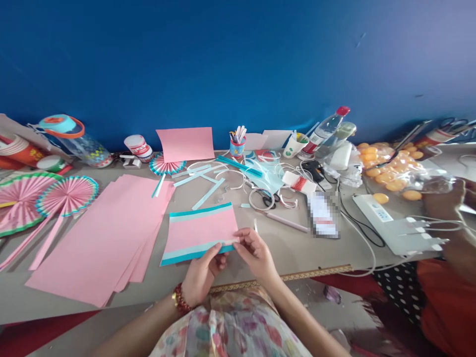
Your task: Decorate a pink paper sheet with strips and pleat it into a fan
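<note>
A pink paper sheet (201,233) with light and dark blue strips along its two long edges lies in front of me at a slight tilt. With thumb on top and fingers curled beneath, my left hand (206,270) pinches its near edge. My right hand (256,253) pinches the near right corner, thumb and forefinger closed on the paper. To the left rests a stack of larger pink sheets (100,233). Beyond the sheet lie pale blue paper strips (208,191), and a pink pencil-like stick (286,221) is to the right.
Pleated paper fans (69,196) lie at the left. A cup of pens (238,145), a bottle (325,130) and scissors (269,199) sit farther back. At right are a phone (323,215), a power strip (375,210), orange balls (390,171) and another person's arm (446,218).
</note>
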A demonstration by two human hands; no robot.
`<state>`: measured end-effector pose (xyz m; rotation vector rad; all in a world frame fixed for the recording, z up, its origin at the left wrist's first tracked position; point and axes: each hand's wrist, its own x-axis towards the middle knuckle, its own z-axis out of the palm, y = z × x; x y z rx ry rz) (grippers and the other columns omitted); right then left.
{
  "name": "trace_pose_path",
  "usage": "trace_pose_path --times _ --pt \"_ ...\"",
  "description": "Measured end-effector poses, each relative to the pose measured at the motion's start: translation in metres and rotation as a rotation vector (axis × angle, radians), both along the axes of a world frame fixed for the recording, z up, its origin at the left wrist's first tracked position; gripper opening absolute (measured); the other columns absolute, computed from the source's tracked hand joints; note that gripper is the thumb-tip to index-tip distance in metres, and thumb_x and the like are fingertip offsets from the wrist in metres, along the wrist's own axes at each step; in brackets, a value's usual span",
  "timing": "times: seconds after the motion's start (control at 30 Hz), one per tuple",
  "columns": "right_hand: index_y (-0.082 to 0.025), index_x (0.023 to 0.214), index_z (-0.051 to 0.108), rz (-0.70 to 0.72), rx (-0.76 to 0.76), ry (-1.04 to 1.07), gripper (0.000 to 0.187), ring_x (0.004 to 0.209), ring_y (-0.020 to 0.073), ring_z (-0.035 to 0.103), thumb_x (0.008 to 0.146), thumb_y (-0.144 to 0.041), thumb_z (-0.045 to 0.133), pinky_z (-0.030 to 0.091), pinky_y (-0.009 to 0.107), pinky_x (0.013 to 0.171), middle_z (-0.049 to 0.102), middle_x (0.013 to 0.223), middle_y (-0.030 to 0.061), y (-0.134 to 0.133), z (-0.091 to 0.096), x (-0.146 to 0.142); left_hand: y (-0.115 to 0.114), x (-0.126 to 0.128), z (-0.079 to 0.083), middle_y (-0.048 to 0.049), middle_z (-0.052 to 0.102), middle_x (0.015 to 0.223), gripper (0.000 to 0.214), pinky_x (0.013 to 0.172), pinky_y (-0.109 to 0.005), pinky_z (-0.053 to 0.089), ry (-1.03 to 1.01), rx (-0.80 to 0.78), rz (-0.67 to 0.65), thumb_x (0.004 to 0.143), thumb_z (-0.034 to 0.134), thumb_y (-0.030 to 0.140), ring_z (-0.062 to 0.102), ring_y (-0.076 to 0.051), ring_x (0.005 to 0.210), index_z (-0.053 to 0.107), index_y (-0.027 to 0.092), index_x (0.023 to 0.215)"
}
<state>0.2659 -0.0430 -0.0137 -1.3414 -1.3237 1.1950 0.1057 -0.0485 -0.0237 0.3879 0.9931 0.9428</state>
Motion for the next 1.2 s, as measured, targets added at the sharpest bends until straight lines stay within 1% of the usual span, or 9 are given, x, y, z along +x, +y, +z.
trace_pose_path --times 0.23,0.37,0.47,0.6,0.77,0.87,1.0,1.1,1.2 --pt "-0.022 0.095 0.057 0.042 0.042 -0.052 0.011 0.071 0.0142 0.059 0.09 -0.031 0.056 0.046 0.024 0.063 0.063 0.081 0.0009 0.001 0.0 0.0 -0.004 0.003 -0.014 -0.0022 0.064 0.073 0.025 0.063 -0.034 0.056 0.387 0.183 0.001 0.081 0.061 0.047 0.059 -0.018 0.065 0.062 0.022 0.082" --pt "-0.023 0.09 0.061 0.044 0.25 -0.358 0.01 0.086 0.0177 0.06 0.094 -0.025 0.052 0.048 0.031 0.078 0.064 0.094 0.0045 0.001 0.009 0.001 -0.008 -0.003 -0.015 -0.002 0.064 0.07 0.03 0.07 -0.034 0.057 0.541 0.306 -0.1 0.09 0.052 0.047 0.061 -0.018 0.067 0.064 0.023 0.076" --pt "-0.024 0.093 0.065 0.068 0.423 -0.632 0.014 0.099 0.0217 0.057 0.095 -0.023 0.051 0.043 0.041 0.093 0.064 0.1 0.006 0.001 0.02 0.001 -0.01 -0.006 -0.016 -0.0007 0.063 0.069 0.032 0.072 -0.032 0.057 0.698 0.439 -0.183 0.094 0.045 0.044 0.062 -0.017 0.067 0.066 0.026 0.079" --pt "-0.024 0.095 0.069 0.067 0.465 -0.82 0.016 0.108 0.0264 0.052 0.094 -0.027 0.053 0.039 0.046 0.098 0.062 0.109 0.0088 -0.001 0.032 -0.002 -0.013 -0.004 -0.029 0.0007 0.064 0.068 0.03 0.072 -0.03 0.058 0.854 0.602 -0.213 0.096 0.042 0.038 0.065 -0.017 0.067 0.069 0.028 0.088" --pt "-0.022 0.093 0.067 0.149 0.474 -0.81 0.016 0.089 0.0214 0.056 0.096 -0.025 0.051 0.042 0.039 0.086 0.068 0.095 0.0066 0.0 0.034 -0.004 -0.019 -0.008 -0.047 0.0007 0.071 0.078 0.028 0.071 -0.026 0.057 1.163 0.762 -0.303 0.093 0.046 0.024 0.069 -0.017 0.073 0.071 0.028 0.104" --pt "-0.02 0.091 0.065 0.16 0.498 -0.779 0.015 0.085 0.0202 0.057 0.096 -0.023 0.052 0.042 0.037 0.082 0.069 0.091 0.0054 0.002 0.032 -0.004 -0.023 -0.014 -0.047 0.0009 0.074 0.082 0.036 0.072 -0.021 0.056 1.318 0.834 -0.352 0.088 0.047 0.01 0.07 -0.015 0.073 0.072 0.026 0.108" --pt "-0.019 0.085 0.064 0.195 0.5 -0.767 0.014 0.08 0.0189 0.056 0.094 -0.019 0.053 0.042 0.034 0.077 0.069 0.085 0.0044 0.003 0.031 -0.003 -0.025 -0.015 -0.041 0.0024 0.076 0.084 0.048 0.063 -0.017 0.053 1.492 0.879 -0.45 0.085 0.044 0.0 0.07 -0.014 0.069 0.073 0.027 0.111" --pt "-0.019 0.082 0.062 0.208 0.489 -0.748 0.014 0.078 0.0182 0.056 0.092 -0.016 0.053 0.042 0.033 0.076 0.067 0.082 0.004 0.004 0.029 -0.002 -0.025 -0.013 -0.039 0.0022 0.076 0.084 0.051 0.06 -0.018 0.053 1.526 0.849 -0.479 0.083 0.046 -0.002 0.07 -0.015 0.066 0.073 0.028 0.113" --pt "-0.019 0.082 0.062 0.211 0.476 -0.713 0.014 0.079 0.0179 0.057 0.092 -0.014 0.052 0.042 0.032 0.076 0.068 0.082 0.0038 0.005 0.027 -0.001 -0.024 -0.014 -0.04 0.0021 0.076 0.088 0.052 0.065 -0.021 0.055 1.49 0.836 -0.492 0.082 0.048 -0.002 0.071 -0.017 0.07 0.071 0.029 0.118"
